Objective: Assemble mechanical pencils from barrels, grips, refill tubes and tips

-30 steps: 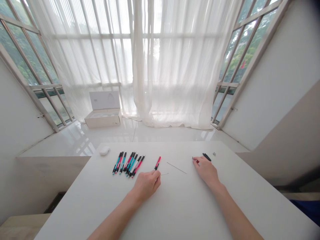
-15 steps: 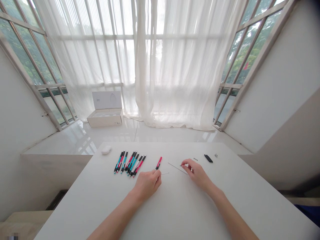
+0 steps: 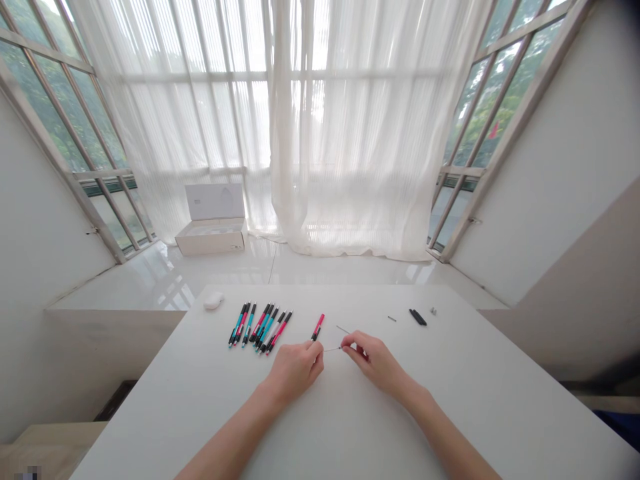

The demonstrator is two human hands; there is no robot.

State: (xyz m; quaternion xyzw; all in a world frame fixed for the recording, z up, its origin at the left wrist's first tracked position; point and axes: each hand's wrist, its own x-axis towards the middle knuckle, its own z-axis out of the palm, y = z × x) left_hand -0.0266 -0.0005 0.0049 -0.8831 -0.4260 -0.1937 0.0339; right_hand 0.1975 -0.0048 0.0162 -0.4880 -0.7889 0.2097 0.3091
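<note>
My left hand (image 3: pixel 299 365) is closed around a thin pen refill (image 3: pixel 331 350), whose narrow end sticks out to the right. My right hand (image 3: pixel 373 360) pinches a tiny dark piece (image 3: pixel 341 347), too small to name, at the refill's tip; whether it sits around the tip or only touches it I cannot tell. Just beyond my left hand lies a pink pen barrel (image 3: pixel 319 325) with a black lower part. A second thin rod (image 3: pixel 342 329) rests on the table, mostly covered by my right hand.
Several pink, teal and white pens with black grips (image 3: pixel 260 328) lie in a row at left. Behind them is a white rounded case (image 3: pixel 213 301). To the right are a small grey rod (image 3: pixel 392 319), black pieces (image 3: pixel 417 317) and small grey bits (image 3: pixel 433 311). An open box (image 3: pixel 213 241) stands on the sill.
My right hand has moved left and slightly toward me, bringing the tiny dark piece to the refill's tip. It now covers more of the rod on the table. My left hand has stayed put.
</note>
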